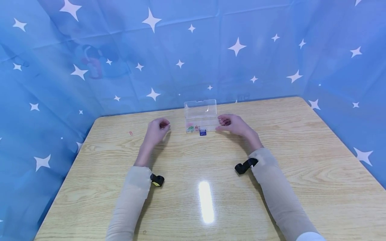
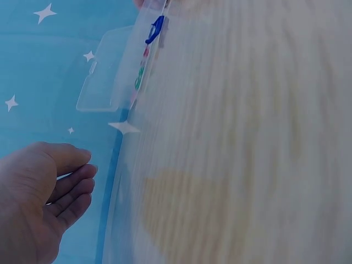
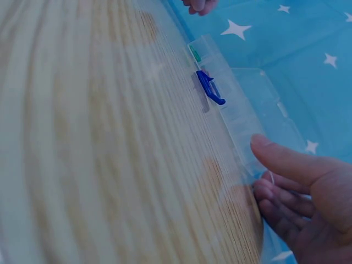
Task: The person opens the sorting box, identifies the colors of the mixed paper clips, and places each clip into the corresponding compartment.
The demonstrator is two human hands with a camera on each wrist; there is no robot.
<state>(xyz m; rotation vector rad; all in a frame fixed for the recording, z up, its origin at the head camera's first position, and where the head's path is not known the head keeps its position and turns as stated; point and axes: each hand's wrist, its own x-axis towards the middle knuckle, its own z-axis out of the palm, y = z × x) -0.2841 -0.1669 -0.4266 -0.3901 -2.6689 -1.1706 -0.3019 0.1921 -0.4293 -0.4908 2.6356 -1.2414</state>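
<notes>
A clear plastic box (image 1: 208, 122) stands near the table's back edge, its lid (image 1: 200, 107) raised at the back. A blue latch (image 1: 203, 132) hangs at its front. Small green pieces (image 1: 190, 128) and red pieces (image 1: 197, 128) lie in its left part. My left hand (image 1: 157, 130) hovers left of the box, fingers loosely bent with nothing between them. At the box's right end is my right hand (image 1: 233, 124), thumb and fingers apart. Its thumb (image 3: 275, 151) overlaps the box corner in the right wrist view; firm contact is hard to tell. A thin white line shows by its fingertips.
A red paper clip (image 1: 131, 133) lies on the wood-grain table (image 1: 181, 187), left of my left hand. Behind the table hangs a blue star-patterned cloth (image 1: 193, 50). Black wrist cameras sit on both sleeves. A bright reflection (image 1: 206, 202) marks the table's front middle.
</notes>
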